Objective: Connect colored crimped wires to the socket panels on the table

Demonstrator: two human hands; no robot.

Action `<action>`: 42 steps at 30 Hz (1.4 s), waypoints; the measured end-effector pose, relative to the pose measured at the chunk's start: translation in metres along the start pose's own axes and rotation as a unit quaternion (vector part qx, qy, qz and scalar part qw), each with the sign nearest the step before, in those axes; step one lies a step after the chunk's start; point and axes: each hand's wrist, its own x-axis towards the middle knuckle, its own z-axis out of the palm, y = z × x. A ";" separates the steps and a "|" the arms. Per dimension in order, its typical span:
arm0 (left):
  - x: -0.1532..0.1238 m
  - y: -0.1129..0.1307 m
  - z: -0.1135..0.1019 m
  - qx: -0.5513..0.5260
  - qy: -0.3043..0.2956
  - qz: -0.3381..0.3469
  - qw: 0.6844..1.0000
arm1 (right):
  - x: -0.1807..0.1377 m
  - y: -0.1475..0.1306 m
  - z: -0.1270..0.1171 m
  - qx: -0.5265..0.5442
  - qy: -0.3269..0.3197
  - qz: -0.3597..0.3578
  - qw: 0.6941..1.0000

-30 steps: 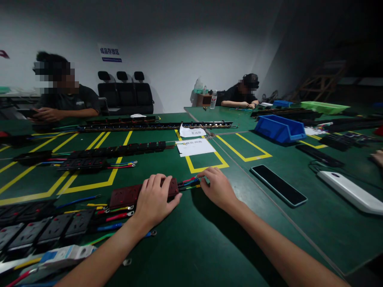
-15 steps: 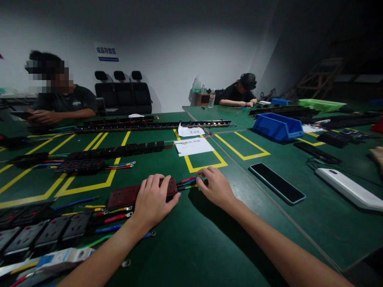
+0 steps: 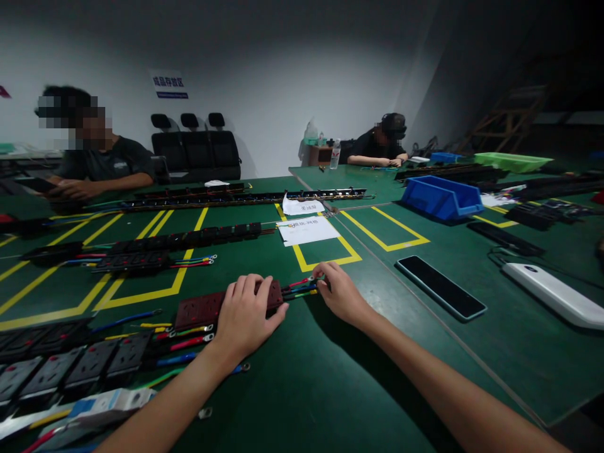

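My left hand lies palm down on the right end of a dark red socket strip on the green table, fingers curled over its far edge. Red, blue and green wires stick out of the strip's right end. My right hand pinches the tips of those wires between thumb and fingers. Loose coloured wires with ring terminals lie just left of my left wrist, next to a row of black socket modules.
Long black socket strips lie in yellow-taped zones. Two paper labels sit mid-table. A phone, a white power strip and a blue bin are to the right. One person sits far left, another at the back table.
My hands have stayed almost where they were; the right hand's fingers have closed a little tighter on the wire tips. The view shifted slightly.
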 end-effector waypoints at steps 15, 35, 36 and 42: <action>0.001 0.000 -0.002 0.004 -0.006 0.000 1.000 | 0.001 -0.013 -0.018 -0.163 0.006 0.051 0.985; 0.000 0.000 -0.002 -0.014 0.007 0.000 1.000 | 0.001 -0.018 -0.019 -0.070 0.090 0.037 0.993; 0.000 0.000 -0.003 -0.011 0.003 0.000 1.000 | 0.001 -0.018 -0.020 -0.078 0.086 0.035 0.993; 0.000 0.000 -0.003 -0.011 -0.001 0.000 1.000 | 0.000 -0.018 -0.021 -0.143 0.051 0.034 0.988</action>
